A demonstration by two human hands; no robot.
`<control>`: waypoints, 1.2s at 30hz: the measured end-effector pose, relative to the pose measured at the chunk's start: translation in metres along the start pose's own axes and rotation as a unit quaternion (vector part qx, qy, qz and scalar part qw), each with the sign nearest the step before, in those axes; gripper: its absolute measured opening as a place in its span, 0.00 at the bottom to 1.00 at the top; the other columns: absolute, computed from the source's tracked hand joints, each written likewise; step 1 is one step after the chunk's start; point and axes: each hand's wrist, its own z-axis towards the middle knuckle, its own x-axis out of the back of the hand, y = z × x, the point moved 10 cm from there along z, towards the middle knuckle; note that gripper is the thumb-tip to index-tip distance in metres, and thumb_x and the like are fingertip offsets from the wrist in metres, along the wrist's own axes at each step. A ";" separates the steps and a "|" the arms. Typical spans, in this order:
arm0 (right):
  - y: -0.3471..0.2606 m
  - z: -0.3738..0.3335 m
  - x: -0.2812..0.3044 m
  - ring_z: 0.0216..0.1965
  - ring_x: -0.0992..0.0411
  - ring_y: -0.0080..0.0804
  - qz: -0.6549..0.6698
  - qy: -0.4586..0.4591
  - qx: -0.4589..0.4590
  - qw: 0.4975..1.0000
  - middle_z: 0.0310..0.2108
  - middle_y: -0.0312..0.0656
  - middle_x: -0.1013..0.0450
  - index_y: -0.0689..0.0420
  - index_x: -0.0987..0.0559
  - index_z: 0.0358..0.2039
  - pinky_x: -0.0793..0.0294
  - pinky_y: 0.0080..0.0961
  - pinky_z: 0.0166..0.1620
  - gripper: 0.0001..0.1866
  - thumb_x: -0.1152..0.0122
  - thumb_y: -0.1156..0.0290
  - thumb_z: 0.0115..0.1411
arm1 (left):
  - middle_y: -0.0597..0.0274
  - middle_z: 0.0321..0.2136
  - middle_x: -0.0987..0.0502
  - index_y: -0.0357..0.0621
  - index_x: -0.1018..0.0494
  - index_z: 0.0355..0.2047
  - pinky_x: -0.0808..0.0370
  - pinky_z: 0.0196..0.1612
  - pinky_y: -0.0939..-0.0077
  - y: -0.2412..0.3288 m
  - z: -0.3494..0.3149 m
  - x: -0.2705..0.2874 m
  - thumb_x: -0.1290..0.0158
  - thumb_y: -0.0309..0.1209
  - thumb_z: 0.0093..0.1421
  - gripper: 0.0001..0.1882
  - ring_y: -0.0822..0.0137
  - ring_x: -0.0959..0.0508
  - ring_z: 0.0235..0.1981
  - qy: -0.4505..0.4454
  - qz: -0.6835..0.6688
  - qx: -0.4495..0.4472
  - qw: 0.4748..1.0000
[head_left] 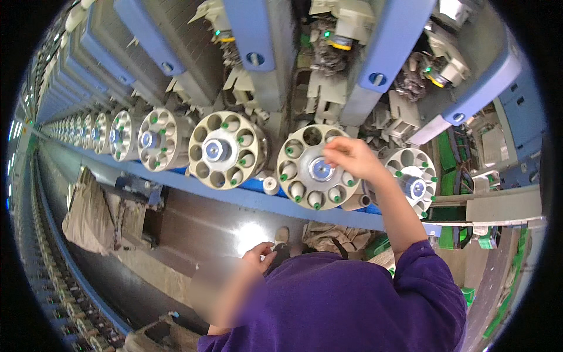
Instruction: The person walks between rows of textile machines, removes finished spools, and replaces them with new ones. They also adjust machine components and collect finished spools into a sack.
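My right hand [352, 157] reaches over the upper right of a round cream bobbin magazine [284, 186] with a blue hub [322, 169]. Its fingers are pinched together above the disc; whatever may be between them is too small to make out. White bobbins with green tips [297, 190] sit in several of the magazine's holes, while a hole at its top looks dark. Low in front of my body, my left hand [258, 255] is bent with its fingers curled toward the thumb. I cannot make out anything in it.
More round magazines [226, 151] line a blue rail to the left, and another magazine [410, 186] stands at the right. A small white spool [270, 185] lies on the rail. Blue machine columns [378, 53] rise behind. A cloth-covered cart [91, 214] stands at left.
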 end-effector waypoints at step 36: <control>-0.009 0.322 -0.800 0.37 0.26 0.30 -0.263 -0.449 0.045 0.853 0.36 0.42 0.23 0.58 0.23 0.40 0.27 0.28 0.41 0.17 0.41 0.59 0.56 | 0.53 0.36 0.21 0.44 0.27 0.46 0.26 0.42 0.70 -0.456 -0.236 0.493 0.46 0.38 0.57 0.18 0.62 0.21 0.38 0.436 -0.184 0.246 0.845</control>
